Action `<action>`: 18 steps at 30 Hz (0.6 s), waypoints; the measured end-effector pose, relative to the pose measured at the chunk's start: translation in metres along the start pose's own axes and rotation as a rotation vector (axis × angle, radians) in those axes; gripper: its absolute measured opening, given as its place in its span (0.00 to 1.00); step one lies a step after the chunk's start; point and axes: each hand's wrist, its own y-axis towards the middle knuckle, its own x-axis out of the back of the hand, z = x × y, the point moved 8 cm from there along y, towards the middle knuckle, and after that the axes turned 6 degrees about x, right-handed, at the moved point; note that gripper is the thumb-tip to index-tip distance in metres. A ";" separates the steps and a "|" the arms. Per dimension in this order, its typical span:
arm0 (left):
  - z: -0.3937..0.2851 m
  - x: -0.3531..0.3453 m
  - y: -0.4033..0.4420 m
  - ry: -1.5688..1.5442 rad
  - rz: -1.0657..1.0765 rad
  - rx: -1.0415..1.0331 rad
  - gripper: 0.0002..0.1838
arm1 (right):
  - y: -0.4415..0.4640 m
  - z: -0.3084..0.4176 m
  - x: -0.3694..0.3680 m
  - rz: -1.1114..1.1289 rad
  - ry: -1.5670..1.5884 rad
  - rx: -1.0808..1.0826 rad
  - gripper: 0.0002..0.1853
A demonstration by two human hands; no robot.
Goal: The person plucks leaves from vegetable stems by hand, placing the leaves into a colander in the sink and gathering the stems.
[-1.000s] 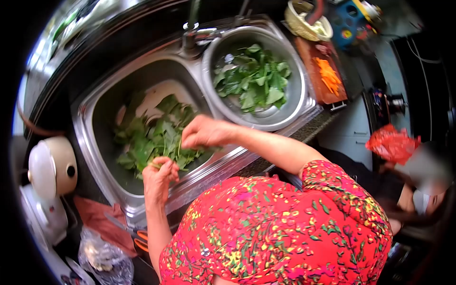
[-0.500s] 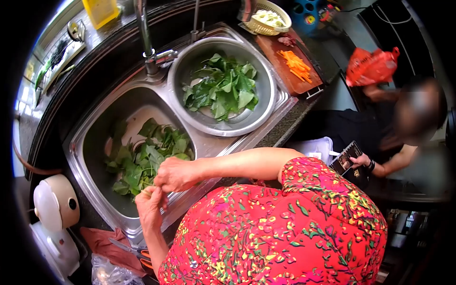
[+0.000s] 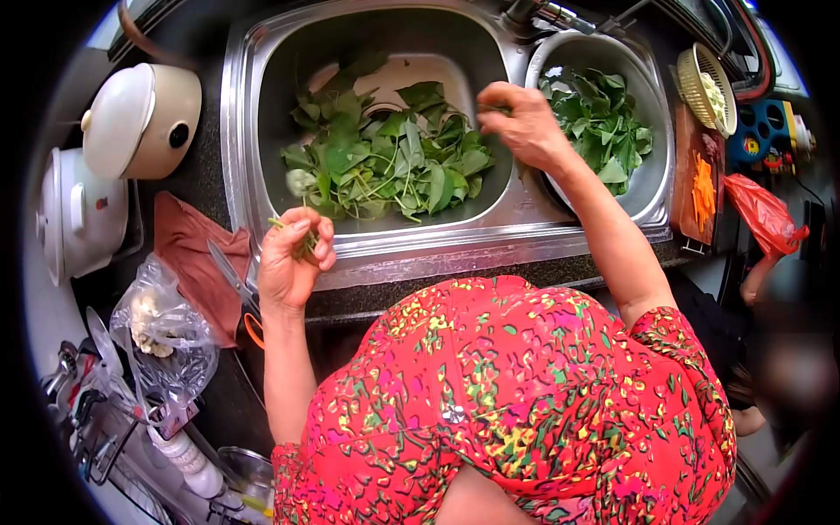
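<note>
Spread loose across the floor of the sink basin (image 3: 284, 96), a heap of leafy greens (image 3: 394, 162), taken here as the centre of the clock face. At half past seven, over the corner of the sink rim, the left hand (image 3: 294, 258), clasped round a few green stems (image 3: 305, 248). At half past two, over the divider, the right hand (image 3: 527, 129), fingers curled, a dab of green near the tips, but gripped or merely touching, impossible to tell. At three, a metal bowl (image 3: 643, 98) with more leaves (image 3: 604, 131) inside. Could shed stems onto the rim or worktop (image 3: 212, 157) by loosening that left clasp so far out; could also mix scraps into the bowl by letting go on the wrong side of the divider, with heap and bowl so close. Possible knock or nick, too, from scissors (image 3: 229, 269) at eight, close to the left wrist. In the way between heap and bowl: only divider and bowl rim; at half past one, the tap (image 3: 547, 15). Farther out: brown cloth (image 3: 188, 249) at eight, clear bag (image 3: 179, 359) nearer half past seven, cream cooker (image 3: 175, 122) just past nine; at three, chopping board (image 3: 684, 214) with orange strips (image 3: 703, 194); at half past two, basket (image 3: 696, 87).
</note>
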 end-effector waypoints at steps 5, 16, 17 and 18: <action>0.015 -0.006 0.009 0.002 -0.040 0.051 0.10 | 0.022 -0.040 -0.104 0.444 -0.308 -0.172 0.09; 0.009 0.015 -0.004 0.478 -0.321 0.003 0.05 | 0.023 -0.040 -0.140 0.491 -0.258 -0.134 0.10; 0.006 0.017 -0.004 0.547 -0.365 -0.020 0.06 | 0.023 -0.045 -0.133 0.467 -0.210 -0.193 0.11; 0.004 0.017 -0.005 0.621 -0.406 -0.042 0.08 | 0.026 -0.043 -0.119 0.400 -0.069 -0.177 0.13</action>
